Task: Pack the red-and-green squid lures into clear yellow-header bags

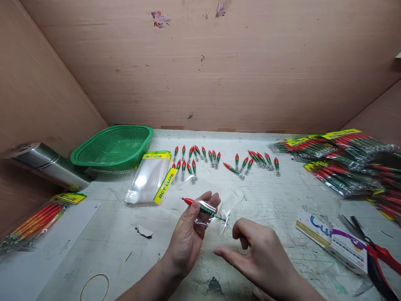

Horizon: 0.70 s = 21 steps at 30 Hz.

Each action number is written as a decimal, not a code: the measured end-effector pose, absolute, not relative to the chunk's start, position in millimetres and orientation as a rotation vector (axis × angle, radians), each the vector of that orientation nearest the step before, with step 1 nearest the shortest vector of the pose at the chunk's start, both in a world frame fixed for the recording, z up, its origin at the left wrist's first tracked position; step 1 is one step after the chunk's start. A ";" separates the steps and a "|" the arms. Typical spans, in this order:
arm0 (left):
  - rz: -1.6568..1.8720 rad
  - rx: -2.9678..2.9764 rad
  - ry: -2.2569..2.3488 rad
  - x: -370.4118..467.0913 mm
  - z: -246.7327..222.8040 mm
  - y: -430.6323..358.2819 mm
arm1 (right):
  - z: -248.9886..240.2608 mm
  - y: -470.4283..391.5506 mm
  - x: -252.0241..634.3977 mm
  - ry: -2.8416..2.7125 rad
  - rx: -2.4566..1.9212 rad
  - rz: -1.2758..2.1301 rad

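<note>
A red and green fishing lure (205, 208) with hooks at its tail lies across my left hand (191, 232). Thumb and fingers close around it, and clear plastic film covers its middle and hook end. Just right of the lure is my right hand (257, 248), its fingers curled, its thumb stretched out and a gap between them; I see nothing in it. Beyond both hands several similar loose lures (237, 161) lie in loose groups. Clear bags (148, 177) with yellow "BCT LURE" headers are stacked to the left of them.
A green plastic basket (112, 146) and a steel flask (50, 165) stand at the left, near bagged orange lures (40, 221). Packed lures (344, 175) are piled at the right. Closer lie a small box (332, 242), red-handled scissors (371, 251) and a rubber band (108, 286).
</note>
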<state>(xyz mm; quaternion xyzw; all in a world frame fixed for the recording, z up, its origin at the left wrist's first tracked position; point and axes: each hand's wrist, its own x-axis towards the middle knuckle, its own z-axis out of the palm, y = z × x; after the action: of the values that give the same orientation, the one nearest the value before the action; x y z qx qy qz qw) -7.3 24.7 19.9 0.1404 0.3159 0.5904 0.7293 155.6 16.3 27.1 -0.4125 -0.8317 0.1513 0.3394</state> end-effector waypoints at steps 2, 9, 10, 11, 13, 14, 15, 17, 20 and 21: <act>1.290 0.324 0.671 -4.6 17.7 21.9 | 18.3 17.0 150.0 -2.098 -1.152 0.193; 1.268 0.295 0.628 -4.0 16.2 21.8 | 6.4 23.3 146.2 -1.899 -1.191 0.846; 1.271 0.307 0.628 -4.2 17.3 22.3 | 7.8 24.1 148.4 -1.847 -1.216 0.894; 1.277 0.314 0.631 -4.3 18.4 22.7 | 9.7 24.4 150.6 -1.795 -1.231 0.846; 1.286 0.302 0.645 -3.5 20.0 22.9 | 14.7 23.2 153.9 -1.734 -1.153 0.558; 1.290 0.290 0.652 -2.9 20.3 22.7 | 17.5 21.9 154.7 -1.743 -1.069 0.404; 1.291 0.278 0.655 -2.1 20.3 22.2 | 19.9 20.3 154.9 -1.788 -0.978 0.298; 1.280 0.264 0.646 -0.9 19.2 20.9 | 23.1 17.6 153.7 -1.942 -0.841 0.214; 1.221 0.265 0.619 -0.8 17.8 18.3 | 22.8 16.7 151.0 -2.038 -0.855 0.213; 1.205 0.264 0.610 -1.4 18.0 17.7 | 22.0 17.4 150.6 -2.022 -0.872 0.251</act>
<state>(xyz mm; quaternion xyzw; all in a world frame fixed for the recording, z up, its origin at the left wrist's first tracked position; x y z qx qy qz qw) -1.4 17.7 18.0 0.1217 0.2814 0.5559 0.7726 150.6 17.4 22.0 -0.3520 -0.8165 0.1011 0.4463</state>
